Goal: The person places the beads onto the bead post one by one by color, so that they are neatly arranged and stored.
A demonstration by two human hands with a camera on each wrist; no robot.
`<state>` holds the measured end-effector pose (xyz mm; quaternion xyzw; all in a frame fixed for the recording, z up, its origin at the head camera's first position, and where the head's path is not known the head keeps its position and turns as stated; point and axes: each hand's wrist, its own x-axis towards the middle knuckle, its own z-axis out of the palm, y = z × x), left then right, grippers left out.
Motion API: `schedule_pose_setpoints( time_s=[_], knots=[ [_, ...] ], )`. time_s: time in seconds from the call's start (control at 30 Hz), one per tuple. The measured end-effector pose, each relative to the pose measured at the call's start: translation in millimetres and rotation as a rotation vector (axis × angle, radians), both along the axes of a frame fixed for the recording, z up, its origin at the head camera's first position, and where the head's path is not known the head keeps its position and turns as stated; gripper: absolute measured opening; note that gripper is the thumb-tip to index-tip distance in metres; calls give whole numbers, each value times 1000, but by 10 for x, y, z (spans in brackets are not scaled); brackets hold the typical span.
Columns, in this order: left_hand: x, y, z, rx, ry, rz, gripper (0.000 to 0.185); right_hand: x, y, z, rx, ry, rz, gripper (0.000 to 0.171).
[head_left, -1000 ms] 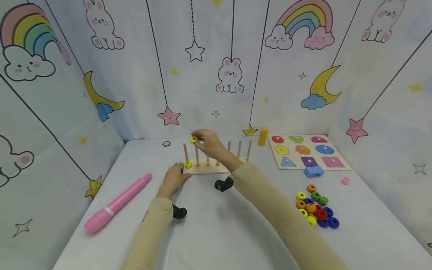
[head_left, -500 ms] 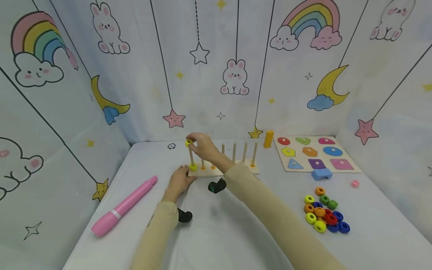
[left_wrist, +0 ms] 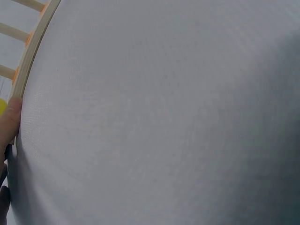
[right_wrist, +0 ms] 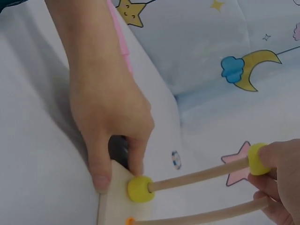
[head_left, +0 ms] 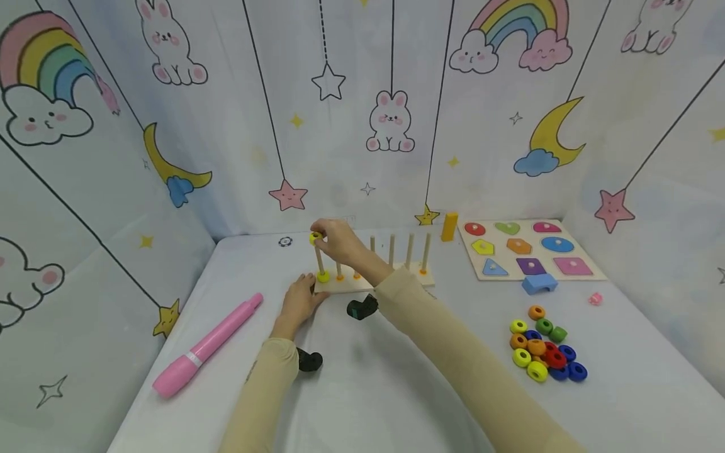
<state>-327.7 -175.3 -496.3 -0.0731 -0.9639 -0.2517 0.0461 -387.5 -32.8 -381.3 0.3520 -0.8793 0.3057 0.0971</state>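
A wooden peg board [head_left: 391, 283] with a row of upright pegs stands at the back middle of the table. My right hand [head_left: 318, 238] pinches a yellow ring [head_left: 314, 238] at the tip of the leftmost peg [head_left: 320, 258]. The right wrist view shows that ring [right_wrist: 258, 158] threaded on the peg's end [right_wrist: 201, 174]. A second yellow ring [right_wrist: 140, 189] sits at this peg's foot. My left hand [head_left: 303, 290] grips the board's left end, thumb on its corner [right_wrist: 115, 201]. In the left wrist view, the thumb [left_wrist: 9, 122] lies against the board's edge [left_wrist: 35, 51].
Several loose coloured rings [head_left: 540, 349] lie at the front right. A shape puzzle board [head_left: 589, 274], a blue arch block [head_left: 539, 283] and an orange block [head_left: 450, 226] are at the back right. A pink marker [head_left: 206, 345] lies at the left. Fabric walls enclose the table.
My right hand has carried the yellow ring left, from above the second peg to the tip of the leftmost peg. The left hand has stayed on the board's end.
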Motion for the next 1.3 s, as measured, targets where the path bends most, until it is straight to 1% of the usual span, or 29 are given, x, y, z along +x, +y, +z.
schedule_pose_setpoints(
  time_s=[0.17,0.3,0.4,0.53,0.6,0.7,0.8,0.9,1.0,1.1,1.2,1.3],
  knots=[
    [-26,12,-7,-4,6,4,66,-7,39,-31,12,-5,25,28],
    [-41,11,-16,5,-2,5,67,9,90,-21,2,19,9,30],
    [-52,52,-11,6,-12,3,68,64,224,30,-71,14,7,27],
    [-51,64,-10,-10,-19,7,68,159,476,49,-200,11,64,23],
    [-42,57,-7,-11,-19,2,68,219,651,17,-237,24,79,21],
    [-24,45,-7,-23,-19,-14,67,314,972,-78,-268,46,71,18],
    [-16,41,0,-37,-25,-22,67,415,1343,-185,-294,40,51,16],
    [-5,-18,6,-50,-26,-17,66,493,1667,-286,-308,14,25,17],
    [-5,-36,10,-57,-28,-23,65,587,2032,-409,-292,-12,-29,18],
    [-4,-28,14,-53,-36,-27,65,710,2416,-549,-240,-57,-105,19],
    [-9,-16,13,-45,-33,-30,64,865,2802,-689,-203,-115,-165,20],
    [-23,1,6,-36,-27,-33,64,1032,3169,-808,-181,-156,-198,19]
  ],
)
